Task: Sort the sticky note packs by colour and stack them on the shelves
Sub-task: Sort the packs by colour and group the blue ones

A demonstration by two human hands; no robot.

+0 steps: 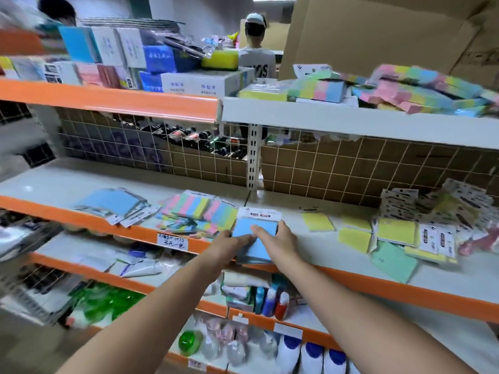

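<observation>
Blue sticky note packs (255, 238), centre frame at the shelf (310, 230) edge, are gripped by left hand (232, 242) and right hand (278, 240); probably light, stiff, slippery-wrapped, best held by side edges.

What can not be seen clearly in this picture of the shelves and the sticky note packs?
Head view only:
- Blue pack: how many lie under it; left hand and right hand cover its sides.
- Handwritten shelf label: too small, blurred.
- Multicolour packs on the top shelf: blurred, cut by the right edge.
</observation>
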